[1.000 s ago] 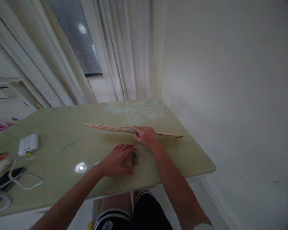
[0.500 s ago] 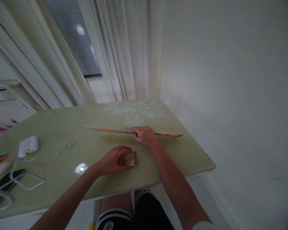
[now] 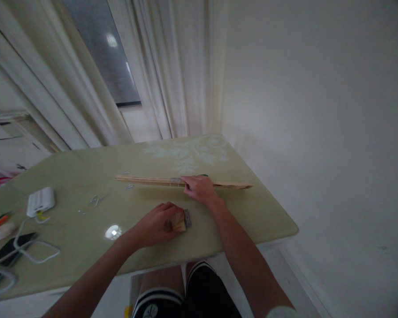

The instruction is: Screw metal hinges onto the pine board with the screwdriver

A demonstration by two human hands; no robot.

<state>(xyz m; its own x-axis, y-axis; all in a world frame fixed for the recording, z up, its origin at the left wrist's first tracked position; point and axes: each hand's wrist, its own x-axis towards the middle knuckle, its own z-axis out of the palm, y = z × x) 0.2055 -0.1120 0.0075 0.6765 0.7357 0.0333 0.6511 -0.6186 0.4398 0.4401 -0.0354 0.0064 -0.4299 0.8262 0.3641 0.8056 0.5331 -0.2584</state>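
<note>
- While the left hand [image 3: 159,224] curls its fingers around a small wooden block [image 3: 179,222] near the front edge of the table [image 3: 252,221], the right hand [image 3: 199,189] grips a long wooden strip [image 3: 142,179] farther back;
- the block looks pale tan and squarish, with a grey metal plate [image 3: 187,218] at its right end;
- the strip is thin, light brown and layered lengthwise; a metal bracket [image 3: 175,180] sits on it, just left of the right fingers;
- small screws [image 3: 97,200] lie scattered to the left.
</note>
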